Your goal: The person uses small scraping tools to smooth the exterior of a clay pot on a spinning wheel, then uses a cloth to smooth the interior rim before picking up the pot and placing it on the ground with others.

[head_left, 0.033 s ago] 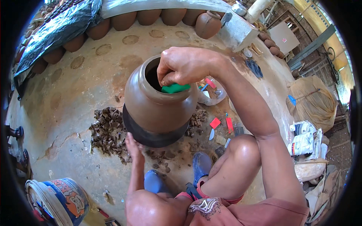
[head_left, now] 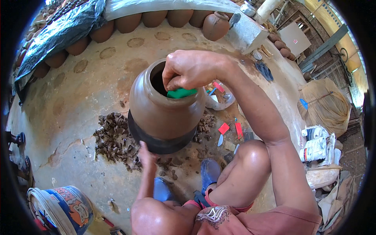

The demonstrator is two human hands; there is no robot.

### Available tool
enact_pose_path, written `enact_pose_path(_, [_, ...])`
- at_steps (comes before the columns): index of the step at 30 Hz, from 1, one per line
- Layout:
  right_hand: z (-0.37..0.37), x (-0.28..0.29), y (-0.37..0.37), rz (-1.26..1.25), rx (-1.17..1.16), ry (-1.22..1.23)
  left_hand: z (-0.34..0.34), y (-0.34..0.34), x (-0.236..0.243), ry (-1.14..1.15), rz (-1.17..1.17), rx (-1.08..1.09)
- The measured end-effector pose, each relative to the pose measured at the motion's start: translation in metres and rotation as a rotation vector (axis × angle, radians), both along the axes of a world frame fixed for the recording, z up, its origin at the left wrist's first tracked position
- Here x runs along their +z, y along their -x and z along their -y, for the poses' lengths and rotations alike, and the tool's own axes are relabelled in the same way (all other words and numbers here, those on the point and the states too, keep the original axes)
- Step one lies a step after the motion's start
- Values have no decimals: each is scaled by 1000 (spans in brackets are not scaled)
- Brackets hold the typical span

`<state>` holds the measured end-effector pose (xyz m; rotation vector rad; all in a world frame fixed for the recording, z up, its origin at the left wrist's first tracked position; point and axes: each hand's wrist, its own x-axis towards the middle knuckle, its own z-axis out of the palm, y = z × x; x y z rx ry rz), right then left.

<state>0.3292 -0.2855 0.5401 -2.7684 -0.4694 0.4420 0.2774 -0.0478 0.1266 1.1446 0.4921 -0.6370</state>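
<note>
A large brown clay pot (head_left: 164, 115) with a wide, round mouth stands tilted in a dark, round base (head_left: 166, 145). At the pot's mouth, my right hand (head_left: 190, 70) is closed on a flat green scraper (head_left: 181, 93), which lies against the inside of the near rim. Part of the scraper is hidden by the fingers, and the pot's inside is dark. Low on the near side, my left hand (head_left: 147, 157) is at the edge of the dark base with its fingers stretched out, slightly blurred. It holds nothing that I can see.
Dark clay scraps (head_left: 113, 137) lie in a heap left of the pot. Right of it are red flat pieces (head_left: 223, 128) and a clear bowl (head_left: 225, 100) holding small tools. A white bucket (head_left: 58, 207) stands at the lower left. Several finished pots (head_left: 154, 17) line the back.
My left hand has shifted a little to the right and toward me along the base. My right hand with the green scraper has barely moved.
</note>
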Motion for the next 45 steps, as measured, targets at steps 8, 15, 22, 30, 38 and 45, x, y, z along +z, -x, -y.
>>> enact_pose_path(8, [18,-17,4,-54,-74,-83,5,27,10,-97,-82,-154])
enact_pose_path(15, [48,-15,7,264,-133,-158,11,-56,-11,-368,309,21])
enact_pose_path(22, [154,-63,114,626,-696,-314,-11,-46,-12,-205,296,94])
enact_pose_path(30, [191,-327,314,-54,-1364,-435,12,-33,28,-366,96,-11])
enact_pose_path(38, [217,-376,332,123,-1345,-505,-65,-82,-40,-393,126,-3])
enact_pose_path(45, [235,-369,365,105,-1640,-599,-27,-63,-23,-348,91,73])
